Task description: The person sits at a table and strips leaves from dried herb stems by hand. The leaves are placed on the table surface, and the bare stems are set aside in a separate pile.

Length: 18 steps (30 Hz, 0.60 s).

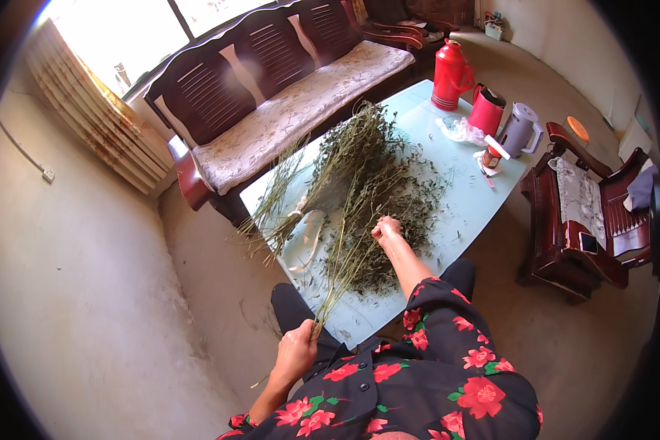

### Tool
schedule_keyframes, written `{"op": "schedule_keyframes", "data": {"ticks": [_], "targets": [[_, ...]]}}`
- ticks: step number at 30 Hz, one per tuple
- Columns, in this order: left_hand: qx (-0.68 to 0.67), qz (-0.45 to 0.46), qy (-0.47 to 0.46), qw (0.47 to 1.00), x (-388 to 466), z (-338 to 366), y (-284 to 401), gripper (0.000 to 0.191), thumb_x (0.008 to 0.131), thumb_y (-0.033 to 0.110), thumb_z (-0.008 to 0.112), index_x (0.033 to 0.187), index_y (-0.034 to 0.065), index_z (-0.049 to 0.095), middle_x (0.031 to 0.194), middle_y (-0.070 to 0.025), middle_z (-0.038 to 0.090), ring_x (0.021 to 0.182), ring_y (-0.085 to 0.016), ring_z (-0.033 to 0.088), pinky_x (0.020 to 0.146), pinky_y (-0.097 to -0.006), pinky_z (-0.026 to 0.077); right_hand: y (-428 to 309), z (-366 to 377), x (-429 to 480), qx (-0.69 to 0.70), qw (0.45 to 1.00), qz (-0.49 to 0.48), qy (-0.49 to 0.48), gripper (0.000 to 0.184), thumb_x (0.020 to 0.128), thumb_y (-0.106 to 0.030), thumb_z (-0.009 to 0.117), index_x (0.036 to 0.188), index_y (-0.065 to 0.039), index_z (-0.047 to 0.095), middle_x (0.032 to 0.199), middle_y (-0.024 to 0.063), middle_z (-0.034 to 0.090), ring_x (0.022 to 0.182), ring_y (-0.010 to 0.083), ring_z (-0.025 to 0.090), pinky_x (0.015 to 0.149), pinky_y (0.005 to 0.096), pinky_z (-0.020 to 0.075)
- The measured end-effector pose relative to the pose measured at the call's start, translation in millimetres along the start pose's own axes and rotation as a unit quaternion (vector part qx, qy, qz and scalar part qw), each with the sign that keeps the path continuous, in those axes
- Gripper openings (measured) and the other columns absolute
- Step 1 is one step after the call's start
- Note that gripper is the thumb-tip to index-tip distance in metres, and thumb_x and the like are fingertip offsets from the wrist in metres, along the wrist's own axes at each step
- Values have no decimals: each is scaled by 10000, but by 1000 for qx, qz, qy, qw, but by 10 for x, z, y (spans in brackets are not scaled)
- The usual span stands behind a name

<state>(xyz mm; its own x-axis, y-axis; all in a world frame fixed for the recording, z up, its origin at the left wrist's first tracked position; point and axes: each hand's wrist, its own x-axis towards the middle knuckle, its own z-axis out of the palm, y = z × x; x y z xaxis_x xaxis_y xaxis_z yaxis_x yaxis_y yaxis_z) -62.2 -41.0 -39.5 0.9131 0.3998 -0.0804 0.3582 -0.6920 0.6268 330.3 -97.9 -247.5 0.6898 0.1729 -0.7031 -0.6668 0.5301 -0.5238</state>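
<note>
My left hand (297, 352) is closed around the lower ends of long, thin dried herb stems (338, 275), just off the table's near corner. The stems slant up and away over the table, towards leafy tops. My right hand (388, 228) has its fingers curled in, over a heap of dried, crumbled leaves (385, 264); whether anything is inside the fingers is hidden. Beyond it lies a larger bunch of dried herb (357, 140), leafy at the far end. Its bare stalks (278, 234) hang over the table's left edge, tied with a pale strip (300, 208).
The glass-topped table (473, 220) carries a red thermos flask (449, 77), a red kettle (485, 113), a grey jug (518, 132), a crumpled plastic bag (462, 132) and a small jar (491, 158). A wooden settee (286, 121) stands behind; a wooden armchair (561, 258) holds a phone (587, 242).
</note>
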Motion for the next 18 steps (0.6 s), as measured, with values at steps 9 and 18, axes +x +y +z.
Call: {"op": "schedule_keyframes", "data": {"ticks": [9, 18], "targets": [[20, -3, 5, 1000, -35, -12, 29, 136, 935, 119, 608, 908, 9, 534, 736, -246, 600, 740, -466, 597, 604, -500, 447, -26, 59, 97, -10, 999, -11, 48, 271, 931, -48, 407, 672, -126, 379, 545, -23, 279, 399, 113, 253, 365, 269, 230], [-115, -23, 47, 992, 9, -39, -38, 127, 960, 108, 583, 903, -5, 584, 720, -221, 611, 657, -395, 615, 596, -400, 481, -274, -264, 292, -114, 991, -56, -41, 291, 975, -212, 524, 709, -96, 538, 541, -30, 416, 387, 103, 378, 344, 271, 338]]}}
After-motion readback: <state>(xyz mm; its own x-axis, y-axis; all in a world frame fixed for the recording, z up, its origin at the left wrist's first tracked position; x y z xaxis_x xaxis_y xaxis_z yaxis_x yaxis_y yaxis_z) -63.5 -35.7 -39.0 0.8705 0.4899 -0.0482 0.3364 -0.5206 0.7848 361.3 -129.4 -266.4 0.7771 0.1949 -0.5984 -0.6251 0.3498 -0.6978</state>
